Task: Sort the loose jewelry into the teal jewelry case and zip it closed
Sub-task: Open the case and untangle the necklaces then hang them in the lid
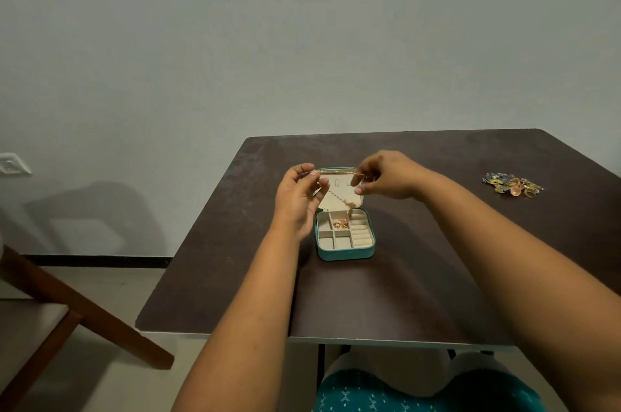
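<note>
On a dark table (420, 277), a gold chain (336, 172) is pinched taut between the left hand (297, 200) and right hand (386, 176) above the open teal case (346, 253).

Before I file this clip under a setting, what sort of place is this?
Probably a room in a home. A plain dark table stands against a bare painted wall with a switch plate, a wooden chair stands on the tiled floor, and a small jewelry case lies open on the table.
</note>
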